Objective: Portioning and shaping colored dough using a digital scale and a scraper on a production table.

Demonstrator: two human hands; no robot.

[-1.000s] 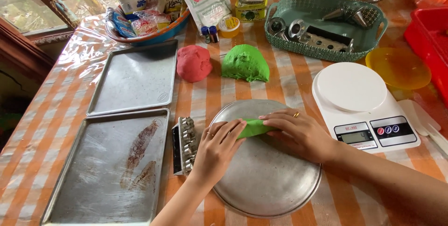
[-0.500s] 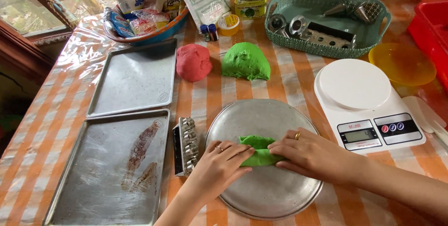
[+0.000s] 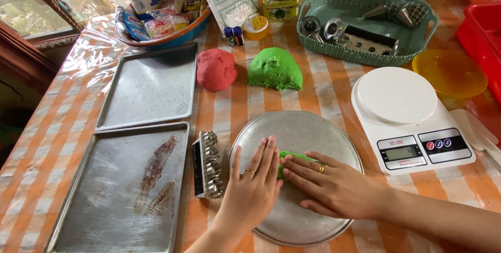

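Note:
Both my hands lie flat on a small piece of green dough (image 3: 291, 157) on a round metal plate (image 3: 302, 130). My left hand (image 3: 253, 182) presses its left end with fingers stretched forward. My right hand (image 3: 334, 187) covers the right end, fingers pointing left, with a ring on one finger. Only a short strip of the dough shows between the two hands. A bigger lump of green dough (image 3: 275, 68) and a red dough ball (image 3: 216, 68) rest on the tablecloth beyond the plate.
Two metal baking trays (image 3: 148, 86) (image 3: 117, 190) lie to the left. A block of metal cutters (image 3: 207, 164) sits beside the plate. A white kitchen scale (image 3: 404, 114) stands on the right, with a yellow bowl (image 3: 449, 73), a green basket (image 3: 365, 20) and packages behind.
My hands have slid toward me across the plate, rolling the green dough piece under them. Less of the dough shows now than before.

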